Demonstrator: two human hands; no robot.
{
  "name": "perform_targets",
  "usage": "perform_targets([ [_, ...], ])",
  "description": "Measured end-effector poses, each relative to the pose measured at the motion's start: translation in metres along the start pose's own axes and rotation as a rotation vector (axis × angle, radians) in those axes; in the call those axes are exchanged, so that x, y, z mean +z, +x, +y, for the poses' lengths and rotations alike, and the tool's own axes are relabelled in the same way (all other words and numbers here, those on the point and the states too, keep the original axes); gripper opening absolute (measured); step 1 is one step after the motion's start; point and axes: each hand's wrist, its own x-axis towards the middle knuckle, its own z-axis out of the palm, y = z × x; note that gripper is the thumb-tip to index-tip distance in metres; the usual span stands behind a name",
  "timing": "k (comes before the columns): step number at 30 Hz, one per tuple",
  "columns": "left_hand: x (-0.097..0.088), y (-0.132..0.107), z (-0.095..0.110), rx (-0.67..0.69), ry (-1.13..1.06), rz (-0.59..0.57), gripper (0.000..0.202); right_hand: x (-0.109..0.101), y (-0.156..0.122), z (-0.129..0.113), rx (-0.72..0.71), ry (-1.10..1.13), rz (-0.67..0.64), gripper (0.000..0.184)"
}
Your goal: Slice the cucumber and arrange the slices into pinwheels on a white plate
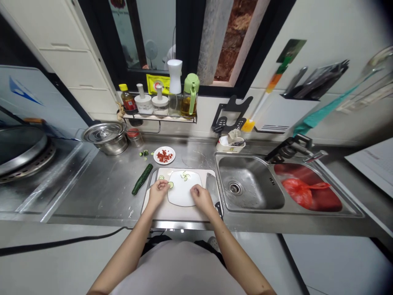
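Note:
My left hand (158,192) pinches a thin cucumber slice (171,185) at the left edge of a white squarish plate (182,194). Several pale green slices (185,176) lie grouped near the plate's far edge. Over the plate's right edge is my right hand (201,196), its fingers curled; what they hold, if anything, is hidden. The plate rests on a cutting board (181,214). To the right of my right hand lies a knife (211,184), its dark handle toward me. More slices (161,177) sit on the board behind my left hand.
A dark green cucumber (142,179) lies left of the board. Behind it are cucumber scraps (145,154) and a small plate (168,149) of chopped red pieces. Right is a steel sink (251,184) with a red bag (299,192). A lidded pot (109,141) stands back left.

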Motion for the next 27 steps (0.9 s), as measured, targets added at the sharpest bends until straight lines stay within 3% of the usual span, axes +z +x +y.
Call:
perform_targets([
  [6,0.02,-0.005,0.032,0.045,-0.091,-0.113,0.043,-0.004,0.01,-0.024,-0.082,0.297,0.011,0.023],
  [12,0.034,-0.015,0.041,0.076,-0.066,-0.169,0.041,-0.007,0.014,-0.039,-0.15,0.432,0.01,0.019],
  [19,0.033,-0.016,0.044,0.1,-0.048,-0.193,0.032,-0.004,0.017,-0.035,-0.14,0.545,-0.017,0.016],
  [27,0.031,-0.022,0.05,0.206,0.056,-0.176,0.026,-0.01,0.018,-0.044,0.002,0.687,-0.141,0.011],
])
